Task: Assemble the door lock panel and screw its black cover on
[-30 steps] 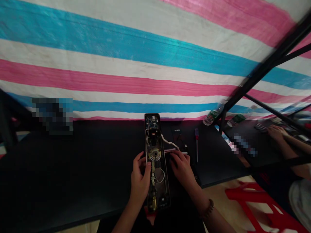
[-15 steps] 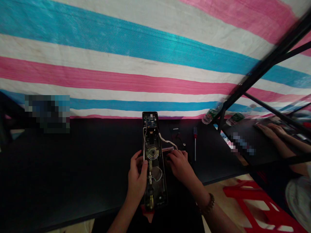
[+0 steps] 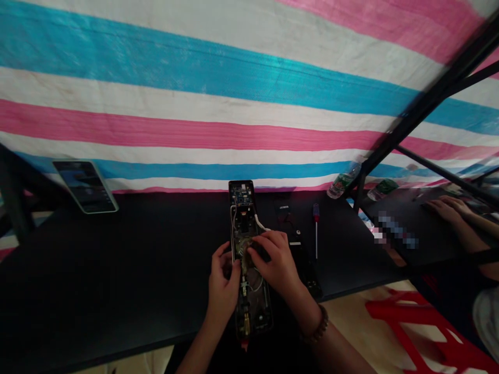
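Note:
A long, narrow electronic door lock housing (image 3: 254,312) lies with its inside facing up, its near end over the table edge. A circuit board (image 3: 240,195) sits at its far end, and brass-coloured parts (image 3: 246,323) run down the near half. My left hand (image 3: 223,283) grips the housing's left side, thumb on its rim. Over the middle, my right hand (image 3: 275,259) has its fingers pinched together at the round mechanism (image 3: 242,244), partly covering it; what they hold is hidden. A white cable (image 3: 261,223) runs from the housing toward my right hand.
Right of the housing are a dark panel (image 3: 306,267), small parts (image 3: 298,232) and a screwdriver (image 3: 316,228). A phone (image 3: 88,189) leans at the back left. Bottles (image 3: 340,186) stand by the metal frame (image 3: 360,189). Another person's hands (image 3: 448,208) rest on the neighbouring table.
My right hand has moved left, from beside the housing onto its middle. The dark panel on the right now shows more. My left hand keeps its grip.

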A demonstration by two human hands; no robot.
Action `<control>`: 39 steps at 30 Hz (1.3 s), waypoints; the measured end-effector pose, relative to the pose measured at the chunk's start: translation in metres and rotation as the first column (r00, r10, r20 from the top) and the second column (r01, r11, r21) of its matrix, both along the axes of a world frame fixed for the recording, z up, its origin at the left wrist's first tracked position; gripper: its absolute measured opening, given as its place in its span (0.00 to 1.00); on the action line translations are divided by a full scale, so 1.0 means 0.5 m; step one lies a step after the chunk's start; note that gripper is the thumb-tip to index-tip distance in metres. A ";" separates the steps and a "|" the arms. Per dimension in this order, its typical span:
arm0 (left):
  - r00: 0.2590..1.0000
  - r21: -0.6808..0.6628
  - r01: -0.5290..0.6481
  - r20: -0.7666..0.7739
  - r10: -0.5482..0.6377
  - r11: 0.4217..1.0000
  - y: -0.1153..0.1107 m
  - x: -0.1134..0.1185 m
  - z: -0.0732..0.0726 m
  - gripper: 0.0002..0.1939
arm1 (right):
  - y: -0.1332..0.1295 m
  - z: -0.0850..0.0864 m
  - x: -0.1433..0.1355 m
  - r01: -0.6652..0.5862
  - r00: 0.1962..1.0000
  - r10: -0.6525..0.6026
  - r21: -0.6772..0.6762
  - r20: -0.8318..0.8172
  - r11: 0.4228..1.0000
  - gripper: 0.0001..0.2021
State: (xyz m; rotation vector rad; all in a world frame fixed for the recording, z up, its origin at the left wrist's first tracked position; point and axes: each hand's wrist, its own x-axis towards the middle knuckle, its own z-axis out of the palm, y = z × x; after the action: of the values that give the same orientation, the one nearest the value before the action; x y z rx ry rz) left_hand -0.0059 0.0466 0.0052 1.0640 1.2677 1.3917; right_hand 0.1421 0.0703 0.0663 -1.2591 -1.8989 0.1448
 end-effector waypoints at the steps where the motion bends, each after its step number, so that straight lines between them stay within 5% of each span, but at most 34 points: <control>1: 1.000 -0.002 0.002 0.002 -0.002 1.000 -0.001 0.000 0.000 0.24 | 0.006 -0.004 -0.008 0.004 1.000 -0.004 0.003 0.018 1.000 0.08; 19: 0.996 -0.007 0.020 0.088 -0.019 1.000 -0.011 -0.006 0.023 0.23 | 0.009 -0.029 -0.026 0.022 1.000 -0.022 0.016 0.020 1.000 0.09; 39: 1.000 -0.008 0.008 -0.021 -0.009 1.000 -0.003 0.000 0.013 0.26 | -0.009 -0.055 -0.030 0.018 0.998 -0.020 -0.027 -0.058 0.999 0.16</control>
State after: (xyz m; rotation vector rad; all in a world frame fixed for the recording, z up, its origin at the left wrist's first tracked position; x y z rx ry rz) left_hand -0.0059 0.0452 0.0116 1.0799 1.2817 1.3711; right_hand 0.1269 0.0656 0.0387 -1.2766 -1.8399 0.1957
